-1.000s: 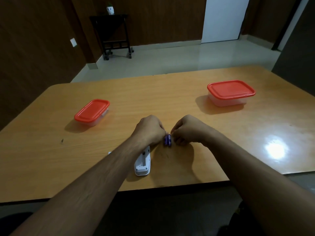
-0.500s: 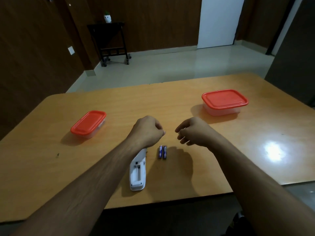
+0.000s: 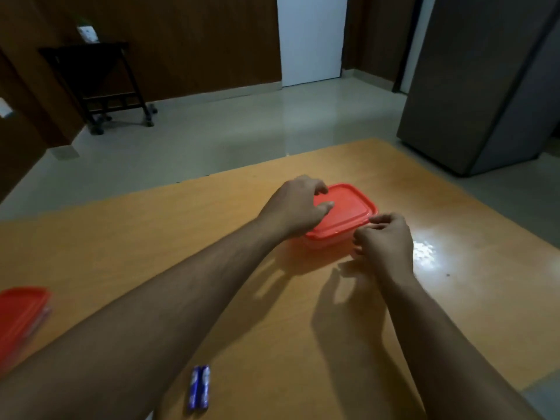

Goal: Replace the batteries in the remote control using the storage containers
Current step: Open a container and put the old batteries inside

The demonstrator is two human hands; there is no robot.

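A second red-lidded container (image 3: 21, 316) sits at the bench's (image 3: 127, 237) left edge. Two blue batteries (image 3: 199, 387) lie side by side near you. Your left hand (image 3: 295, 204) rests spread on the red lid (image 3: 345, 210); your right hand's (image 3: 385, 242) grip pinches its near corner, above the clear tub.

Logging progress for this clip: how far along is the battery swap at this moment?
Done: two batteries lie side by side on the table, apparently the old pair. In hand: the left hand rests on the red lid of the right container, the right hand at its near corner; the lid is still on. Left: open it, presumably for fresh cells, fit them, store the old ones. The second container is still lidded.
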